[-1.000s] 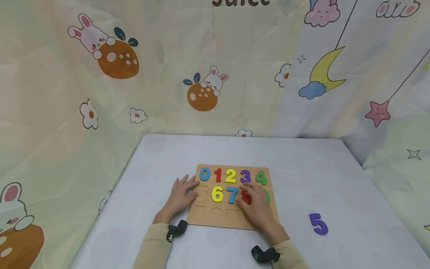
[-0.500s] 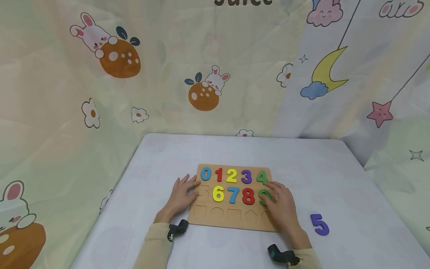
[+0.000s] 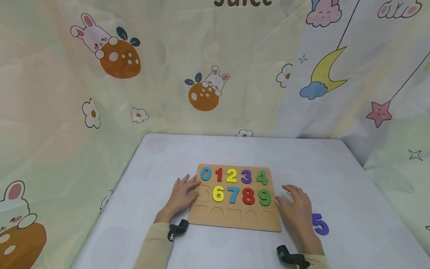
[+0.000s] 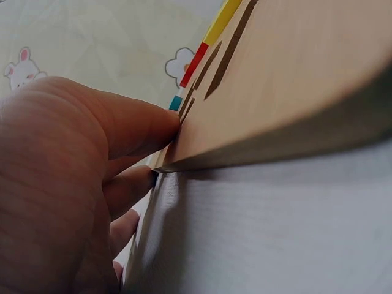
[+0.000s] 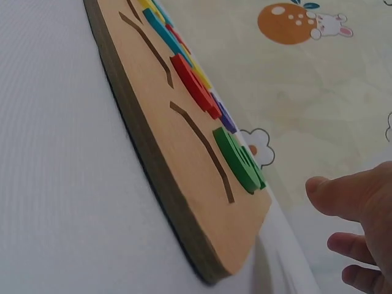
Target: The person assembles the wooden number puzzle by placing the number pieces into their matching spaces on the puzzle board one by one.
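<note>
A wooden number puzzle board [image 3: 235, 226] lies on the table, carrying coloured digits 0 to 4 above and 6 to 9 in the middle row. My left hand [image 3: 181, 195] rests at its left edge, fingers fairly straight; in the left wrist view the thumb [image 4: 144, 125] touches the board's top. To the right of the board, my right hand [image 3: 298, 210] has loosely bent fingers and holds nothing. The green 9 [image 5: 234, 160] sits nearest to it. A purple 5 [image 3: 321, 226] lies on the table, partly hidden behind the right hand.
The white-covered table [image 3: 362, 209] reaches back to a printed cloth backdrop [image 3: 161, 45]. At the 6's left is a vacant digit recess [image 3: 203, 191]. Shape outlines [image 3: 234, 214] run along the board's front row. A black wrist camera [image 3: 291, 257] sits on the right wrist.
My right hand has gone from the red 8 over the green 9 to the table right of the board, uncovering both digits. The left hand stays at the left edge.
</note>
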Demonstrator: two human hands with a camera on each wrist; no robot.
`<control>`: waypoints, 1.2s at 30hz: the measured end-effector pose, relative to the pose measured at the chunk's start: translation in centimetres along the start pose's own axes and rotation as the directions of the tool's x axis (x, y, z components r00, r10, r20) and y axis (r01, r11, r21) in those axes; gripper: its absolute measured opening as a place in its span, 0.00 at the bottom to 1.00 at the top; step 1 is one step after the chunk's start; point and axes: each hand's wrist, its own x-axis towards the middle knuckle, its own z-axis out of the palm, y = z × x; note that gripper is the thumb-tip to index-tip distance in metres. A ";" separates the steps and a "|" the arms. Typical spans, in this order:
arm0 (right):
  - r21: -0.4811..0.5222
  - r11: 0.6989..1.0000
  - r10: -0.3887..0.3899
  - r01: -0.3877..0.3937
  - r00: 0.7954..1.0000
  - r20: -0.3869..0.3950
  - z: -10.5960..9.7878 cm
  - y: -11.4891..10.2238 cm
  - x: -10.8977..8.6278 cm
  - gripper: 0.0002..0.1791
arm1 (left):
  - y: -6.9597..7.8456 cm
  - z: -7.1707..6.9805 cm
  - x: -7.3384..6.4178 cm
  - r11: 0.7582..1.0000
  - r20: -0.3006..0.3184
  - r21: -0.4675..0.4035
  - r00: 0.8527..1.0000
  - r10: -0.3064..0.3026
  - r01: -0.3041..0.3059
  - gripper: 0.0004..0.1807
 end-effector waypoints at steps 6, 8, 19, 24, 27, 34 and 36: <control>-0.046 0.997 0.064 -0.062 0.998 0.030 -1.3 0.9 -0.5 0.24 | 0.0 0.0 0.1 1.000 -0.002 0.007 1.000 0.005 -0.005 0.22; -0.059 0.994 0.092 -0.089 0.995 0.043 -1.6 1.2 -0.6 0.25 | 0.0 -0.1 0.1 1.000 -0.001 0.005 1.000 0.006 -0.006 0.22; -0.174 0.951 0.265 -0.256 0.964 0.034 -2.9 2.5 -1.2 0.25 | 0.0 0.0 0.1 1.000 -0.002 -0.001 1.000 0.009 -0.009 0.22; -0.218 0.921 0.329 -0.323 0.944 -0.007 -3.2 2.9 -1.5 0.26 | 0.1 0.0 0.0 1.000 -0.001 -0.002 1.000 0.005 -0.005 0.22; -0.239 0.905 0.357 -0.352 0.934 -0.023 -3.6 3.3 -1.7 0.28 | 0.2 -0.1 0.0 1.000 -0.003 0.001 1.000 0.007 -0.007 0.22; -0.253 0.886 0.395 -0.389 0.918 -0.030 -4.2 4.0 -2.2 0.32 | 0.2 -0.1 0.0 1.000 -0.003 -0.001 1.000 0.009 -0.009 0.22; -0.257 0.877 0.415 -0.406 0.910 -0.023 -4.4 4.2 -2.3 0.34 | 0.1 -0.1 0.0 1.000 -0.003 -0.001 1.000 0.009 -0.009 0.22</control>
